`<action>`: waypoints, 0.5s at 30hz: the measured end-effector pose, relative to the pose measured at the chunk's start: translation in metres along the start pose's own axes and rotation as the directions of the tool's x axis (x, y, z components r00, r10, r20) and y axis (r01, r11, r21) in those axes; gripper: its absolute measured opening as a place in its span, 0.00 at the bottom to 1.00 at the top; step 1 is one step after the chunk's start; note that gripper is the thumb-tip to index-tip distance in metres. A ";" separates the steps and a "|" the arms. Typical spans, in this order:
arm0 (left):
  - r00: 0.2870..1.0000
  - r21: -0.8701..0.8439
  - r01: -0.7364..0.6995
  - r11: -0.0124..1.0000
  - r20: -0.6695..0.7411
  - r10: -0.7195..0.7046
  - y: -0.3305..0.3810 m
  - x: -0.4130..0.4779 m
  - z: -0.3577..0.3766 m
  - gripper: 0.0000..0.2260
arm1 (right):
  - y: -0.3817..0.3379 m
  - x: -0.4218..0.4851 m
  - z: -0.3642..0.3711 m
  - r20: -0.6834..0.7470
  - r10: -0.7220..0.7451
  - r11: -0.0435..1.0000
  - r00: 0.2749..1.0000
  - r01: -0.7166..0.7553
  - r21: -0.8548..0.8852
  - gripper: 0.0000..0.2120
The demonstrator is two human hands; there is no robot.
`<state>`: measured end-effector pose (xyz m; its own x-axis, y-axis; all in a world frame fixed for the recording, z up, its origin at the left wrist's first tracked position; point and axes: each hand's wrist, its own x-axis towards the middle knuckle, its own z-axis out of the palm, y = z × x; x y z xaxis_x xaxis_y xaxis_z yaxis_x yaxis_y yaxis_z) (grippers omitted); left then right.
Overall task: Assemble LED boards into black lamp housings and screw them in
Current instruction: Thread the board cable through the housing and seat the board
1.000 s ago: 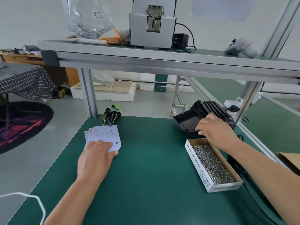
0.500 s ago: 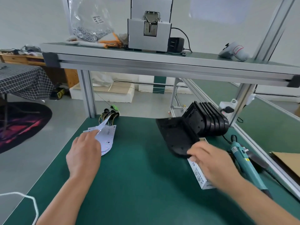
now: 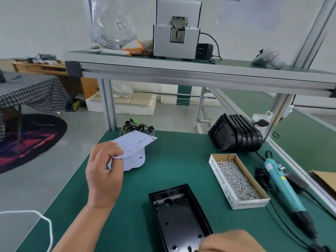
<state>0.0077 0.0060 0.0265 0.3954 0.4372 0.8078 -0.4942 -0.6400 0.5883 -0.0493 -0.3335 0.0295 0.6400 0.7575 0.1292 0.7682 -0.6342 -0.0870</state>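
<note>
My left hand (image 3: 103, 175) pinches the near edge of a white LED board (image 3: 135, 141) and holds it tilted above the small stack of LED boards (image 3: 135, 161) at the mat's left rear. A black lamp housing (image 3: 180, 211) lies open side up on the green mat (image 3: 172, 160) in front of me. At the bottom edge of the view, my right hand (image 3: 231, 240) grips the housing's near end; its fingers are blurred and partly cut off.
A row of nested black housings (image 3: 236, 137) leans at the back right. A cardboard box of screws (image 3: 219, 176) and a teal electric screwdriver (image 3: 283, 188) lie on the right. Wired connectors (image 3: 136, 126) sit behind the boards. A shelf (image 3: 181, 70) overhead carries a screw feeder (image 3: 176, 39).
My right hand pulled one housing off the row and laid it flat near me. My left hand lifted the top LED board off the stack.
</note>
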 end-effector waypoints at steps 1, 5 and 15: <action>1.000 -0.040 -0.007 0.999 0.011 0.007 0.005 0.000 0.001 0.11 | 0.002 0.003 -0.004 -0.084 -0.016 0.999 0.996 0.018 0.030 0.11; 0.994 -0.213 0.062 0.975 0.103 -0.040 0.022 -0.006 0.009 0.13 | 0.040 0.048 -0.004 -0.418 0.091 0.934 0.904 0.068 0.350 0.09; 0.855 -0.403 0.443 0.801 0.458 -0.242 0.012 -0.012 0.010 0.16 | 0.100 0.171 0.000 -0.196 0.347 0.695 0.917 -0.111 0.711 0.36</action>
<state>0.0049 -0.0133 0.0240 0.8125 0.2395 0.5315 -0.5329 -0.0647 0.8437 0.1369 -0.2668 0.0425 0.8504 0.4443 0.2819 0.4741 -0.4145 -0.7768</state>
